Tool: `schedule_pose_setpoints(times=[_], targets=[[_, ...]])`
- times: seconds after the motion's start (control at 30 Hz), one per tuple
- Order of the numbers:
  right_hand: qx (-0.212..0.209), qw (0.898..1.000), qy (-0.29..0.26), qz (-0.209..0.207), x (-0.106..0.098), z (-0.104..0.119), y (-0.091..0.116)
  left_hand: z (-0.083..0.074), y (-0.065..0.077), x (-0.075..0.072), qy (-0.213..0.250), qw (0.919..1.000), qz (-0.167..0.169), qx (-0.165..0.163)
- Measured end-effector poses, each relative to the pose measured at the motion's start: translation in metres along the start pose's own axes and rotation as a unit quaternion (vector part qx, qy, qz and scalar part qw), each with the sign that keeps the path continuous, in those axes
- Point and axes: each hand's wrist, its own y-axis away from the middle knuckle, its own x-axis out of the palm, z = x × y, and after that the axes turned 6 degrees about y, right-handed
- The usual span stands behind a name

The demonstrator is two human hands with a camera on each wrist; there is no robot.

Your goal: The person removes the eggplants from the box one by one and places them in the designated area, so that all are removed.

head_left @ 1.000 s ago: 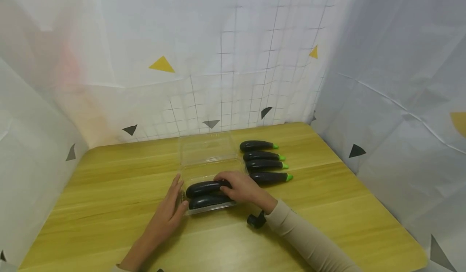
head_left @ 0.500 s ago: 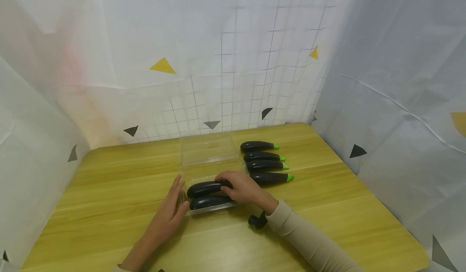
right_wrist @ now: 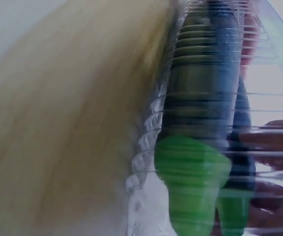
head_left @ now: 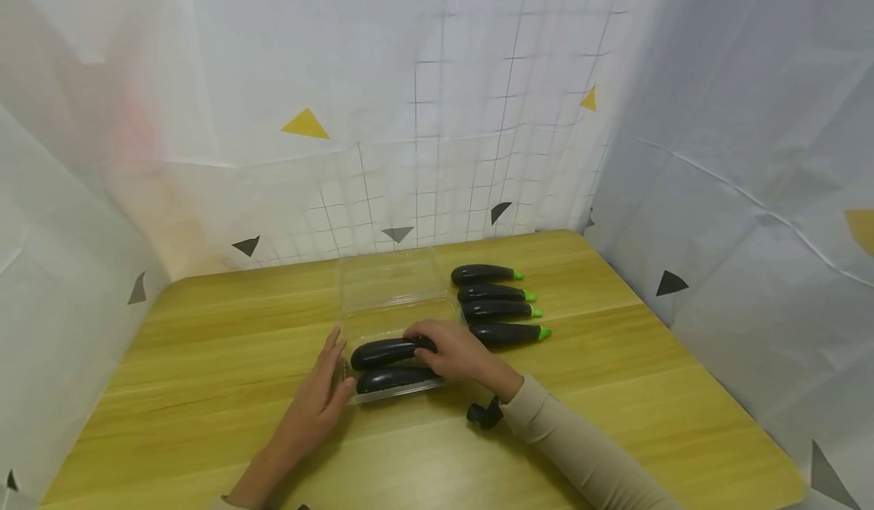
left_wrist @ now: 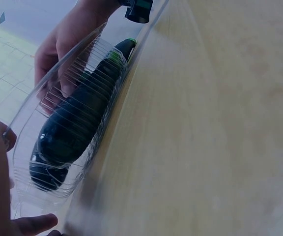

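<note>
Two dark eggplants lie side by side in the near part of a clear plastic clamshell box (head_left: 403, 315), whose lid is folded back. My right hand (head_left: 454, 349) reaches over the box wall and pinches the stem-side part of the farther eggplant (head_left: 378, 354). Nearer me, the other eggplant (head_left: 391, 379) rests along the front wall; its green stem (right_wrist: 190, 177) shows through the plastic in the right wrist view. My left hand (head_left: 315, 392) rests against the box's left end with its fingers straight. The right hand covers the farther eggplant's stem end in the head view.
Several more eggplants (head_left: 501, 334) with green stems lie in a column right of the box. A black device (head_left: 485, 413) sits at my right wrist. White sheeting (head_left: 382, 184) walls the wooden table (head_left: 205, 358) at the back and sides.
Hands, box and eggplants hold nearly the same places; only a very slight shift of the whole head view shows.
</note>
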Motion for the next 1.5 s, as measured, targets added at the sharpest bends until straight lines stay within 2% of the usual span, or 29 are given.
schedule_pose_setpoints(times=[0.53, 0.9, 1.17, 1.5], targets=[[-0.014, 0.998, -0.049, -0.022, -0.008, -0.001, -0.002, -0.001, -0.001, 0.001, -0.002, 0.9996, -0.009, 0.025], [-0.014, 0.996, -0.054, -0.069, -0.021, 0.0, 0.001, -0.004, -0.001, 0.0, 0.0, 0.9998, -0.008, 0.018], [-0.013, 0.995, -0.064, -0.081, -0.03, 0.001, 0.004, -0.003, -0.001, 0.0, -0.006, 0.9998, -0.007, 0.019], [-0.012, 0.993, -0.072, -0.095, -0.04, -0.004, 0.015, -0.004, -0.001, 0.0, -0.003, 1.0, -0.003, 0.002]])
